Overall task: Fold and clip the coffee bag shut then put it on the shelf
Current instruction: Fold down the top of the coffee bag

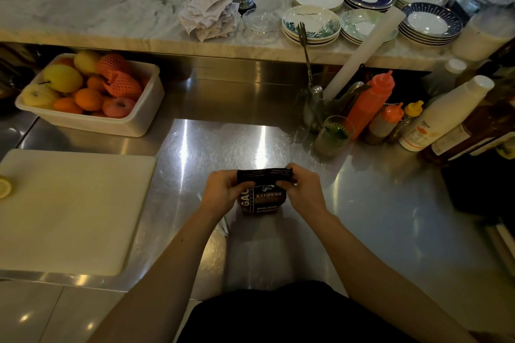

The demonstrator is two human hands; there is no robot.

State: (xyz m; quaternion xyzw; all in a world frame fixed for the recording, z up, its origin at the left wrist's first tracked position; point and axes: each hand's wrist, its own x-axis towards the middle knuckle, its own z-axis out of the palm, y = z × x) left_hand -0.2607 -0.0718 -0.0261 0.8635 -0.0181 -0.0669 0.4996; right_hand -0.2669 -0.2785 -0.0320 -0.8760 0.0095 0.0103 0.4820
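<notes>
**Soft bag, pinched at the fold**

The bag (262, 195) stands upright on the steel desk (362, 203), close in front of the person and well apart from the board (69, 209) to the left. The left hand (220, 189) and right hand (302, 189) each have a grip clenched on one end of the bag's turned-over top, thumbs in front, fingers behind. The film looks thin, creasable and a little slick; the filled lower part seems soft and fairly light, so it should stay put while the top is worked. The best hold is likely where it is now, at the two ends of the fold, pressing the crease flat. One hand will have to keep it pinned while the other clips it. No clip is visible
</notes>
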